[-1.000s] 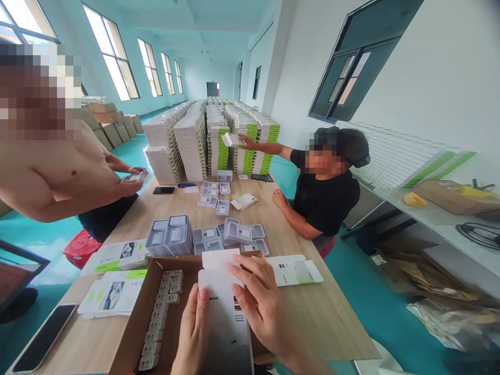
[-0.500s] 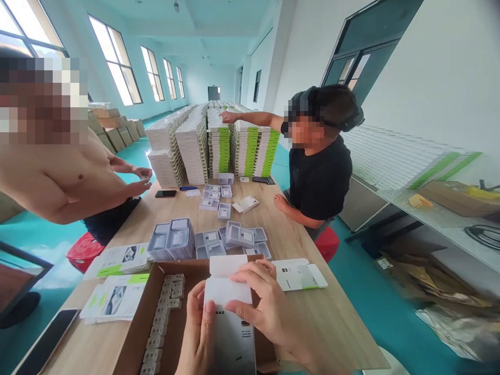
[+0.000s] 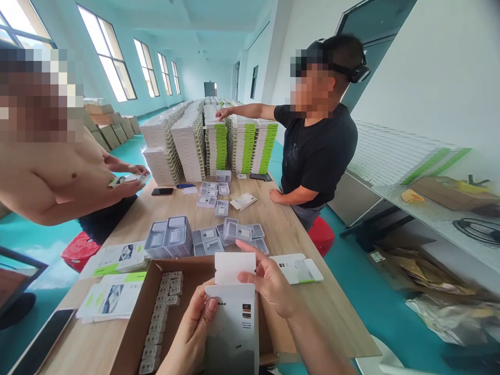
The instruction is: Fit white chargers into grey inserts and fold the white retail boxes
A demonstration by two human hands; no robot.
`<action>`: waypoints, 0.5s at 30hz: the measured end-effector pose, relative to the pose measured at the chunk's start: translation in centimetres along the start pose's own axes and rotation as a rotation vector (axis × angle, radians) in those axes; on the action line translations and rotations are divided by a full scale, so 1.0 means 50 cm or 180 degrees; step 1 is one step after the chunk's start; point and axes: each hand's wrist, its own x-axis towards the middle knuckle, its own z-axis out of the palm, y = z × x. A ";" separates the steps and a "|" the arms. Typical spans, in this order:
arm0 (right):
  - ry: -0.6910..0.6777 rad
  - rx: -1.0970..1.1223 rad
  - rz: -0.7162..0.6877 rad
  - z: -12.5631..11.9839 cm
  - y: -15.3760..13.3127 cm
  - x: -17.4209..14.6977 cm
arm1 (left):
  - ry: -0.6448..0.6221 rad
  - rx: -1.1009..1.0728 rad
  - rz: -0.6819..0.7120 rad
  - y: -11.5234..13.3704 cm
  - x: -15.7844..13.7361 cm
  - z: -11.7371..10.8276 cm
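A white printed packaging box point(image 3: 231, 338) is held upright over an open brown carton point(image 3: 130, 317), its top flap standing up. My left hand point(image 3: 192, 324) grips the box's left edge, thumb on the front face. At the top right, my right hand point(image 3: 273, 284) has its thumb on the front of the raised flap and its fingers behind it. Several small white plastic parts point(image 3: 156, 325) line the carton's left side. Flat white-and-green boxes point(image 3: 113, 299) lie left of the carton, and more flat boxes point(image 3: 299, 268) lie to its right.
Stacked plastic trays point(image 3: 170, 237) and loose trays point(image 3: 238, 234) stand beyond the carton. A phone point(image 3: 49, 338) lies at the near left. Tall box stacks point(image 3: 214, 143) fill the table's far end. One co-worker point(image 3: 58, 177) stands left, another point(image 3: 318, 151) sits right, reaching toward the stacks.
My right hand has shifted up and right off the box's front to its raised flap. The box's printed face shows more. The left co-worker's hands now show a white-and-green item.
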 end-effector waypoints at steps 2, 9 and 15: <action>-0.0303 -0.0176 0.0013 -0.006 -0.002 0.006 | -0.0148 0.0102 0.0224 0.003 0.003 -0.005; -0.0523 -0.0911 -0.0817 -0.009 0.006 -0.001 | -0.0425 0.0347 0.0388 0.002 -0.020 -0.020; -0.0506 -0.0672 -0.1242 0.016 -0.030 -0.026 | -0.1291 -0.0445 -0.0107 0.010 -0.023 -0.023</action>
